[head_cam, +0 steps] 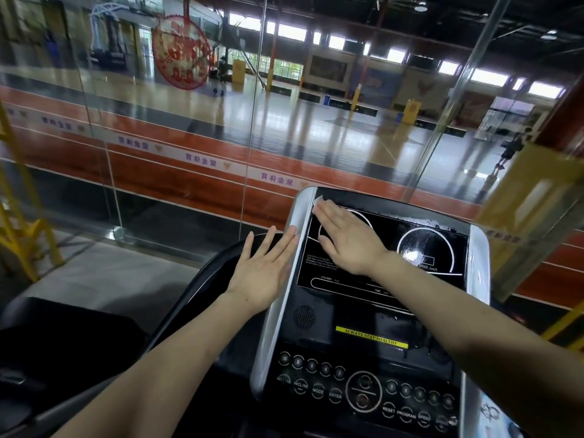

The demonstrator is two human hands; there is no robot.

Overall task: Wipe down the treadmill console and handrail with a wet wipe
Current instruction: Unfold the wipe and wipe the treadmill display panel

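Note:
The treadmill console (379, 311) fills the lower right, with a black display panel, silver side trims and rows of round buttons below. My right hand (346, 240) lies flat with straight fingers on the upper left of the display, pressing a white wet wipe (318, 202); only a corner of the wipe shows past my fingertips. The right half of the display (426, 245) looks wet and streaked. My left hand (264, 273) is flat against the silver left trim (281, 298), fingers straight. A black curved handrail (202, 279) runs down behind my left hand.
A glass wall (189, 121) stands right behind the console, with an indoor sports court beyond it. A yellow metal frame (19, 229) is at the far left and a yellow padded post (534, 210) at the right. Another black machine part (63, 336) sits lower left.

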